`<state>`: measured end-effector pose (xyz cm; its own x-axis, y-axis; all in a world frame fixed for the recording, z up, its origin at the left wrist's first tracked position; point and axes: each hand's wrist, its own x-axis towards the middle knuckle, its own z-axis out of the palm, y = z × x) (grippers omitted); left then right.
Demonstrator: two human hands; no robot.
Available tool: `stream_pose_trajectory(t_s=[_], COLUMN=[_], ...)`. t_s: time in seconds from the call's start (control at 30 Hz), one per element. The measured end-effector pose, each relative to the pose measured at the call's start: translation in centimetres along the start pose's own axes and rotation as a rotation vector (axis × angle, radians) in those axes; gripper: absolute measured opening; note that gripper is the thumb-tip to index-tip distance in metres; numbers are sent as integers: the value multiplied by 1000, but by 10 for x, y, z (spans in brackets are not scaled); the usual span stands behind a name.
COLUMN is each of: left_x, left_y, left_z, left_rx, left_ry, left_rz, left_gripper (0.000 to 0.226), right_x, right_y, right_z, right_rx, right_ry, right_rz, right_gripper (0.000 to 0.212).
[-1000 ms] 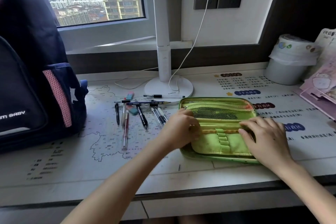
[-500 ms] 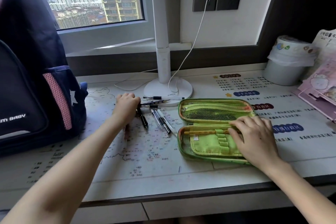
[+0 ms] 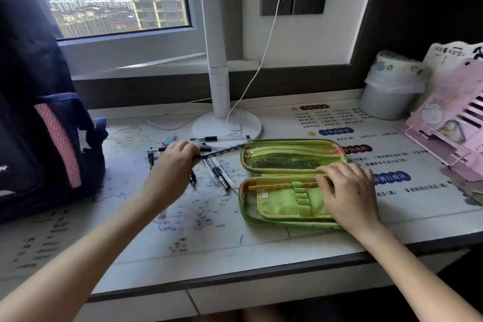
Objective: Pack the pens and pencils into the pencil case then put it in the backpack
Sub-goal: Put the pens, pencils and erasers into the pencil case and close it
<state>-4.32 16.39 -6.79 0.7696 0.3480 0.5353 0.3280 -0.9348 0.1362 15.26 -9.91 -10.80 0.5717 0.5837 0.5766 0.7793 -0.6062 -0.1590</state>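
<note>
A green pencil case (image 3: 285, 206) lies open on the desk, mesh pocket at the back, elastic loops in front. One orange pencil (image 3: 271, 186) sits in the loops. My right hand (image 3: 347, 191) presses flat on the case's right half. My left hand (image 3: 177, 157) holds a blue patterned pencil (image 3: 224, 150) lifted off the desk, its tip pointing at the case. Several pens (image 3: 217, 175) lie scattered under and beside that hand. The dark blue backpack (image 3: 39, 117) stands at the far left.
A white lamp base (image 3: 227, 125) with its cable stands behind the pens, one pen (image 3: 219, 138) resting against it. A small lined bin (image 3: 389, 94) and a pink book stand (image 3: 449, 136) occupy the right. An eraser (image 3: 170, 138) lies near the pens.
My left hand went from the case to the pen pile, closed on the blue pencil and lifted it toward the case. My right hand stayed on the case.
</note>
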Motion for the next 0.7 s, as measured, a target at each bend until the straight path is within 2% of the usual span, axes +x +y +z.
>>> stream_pose_trajectory(t_s=[0.07, 0.13, 0.23, 0.4, 0.57, 0.7], left_x=[-12, -15, -14, -16, -8, 0], left_y=[37, 53, 55, 56, 67, 86], left_z=[0, 4, 10, 12, 19, 24], left_rx=[-26, -2, 50, 80, 76, 36], left_ry=[-20, -58, -91, -112, -150, -193], left_rz=[161, 247, 272, 287, 314, 385], left_gripper=[6, 13, 23, 25, 22, 12], right_x=[0, -1, -2, -3, -3, -2], right_y=[2, 2, 0, 0, 1, 4], right_z=[-1, -2, -2, -2, -1, 1], right_rx=[21, 30, 33, 16, 12, -8], right_ry=[11, 19, 24, 34, 17, 6], right_rz=[25, 36, 48, 41, 31, 16], right_gripper=[38, 38, 39, 39, 40, 41])
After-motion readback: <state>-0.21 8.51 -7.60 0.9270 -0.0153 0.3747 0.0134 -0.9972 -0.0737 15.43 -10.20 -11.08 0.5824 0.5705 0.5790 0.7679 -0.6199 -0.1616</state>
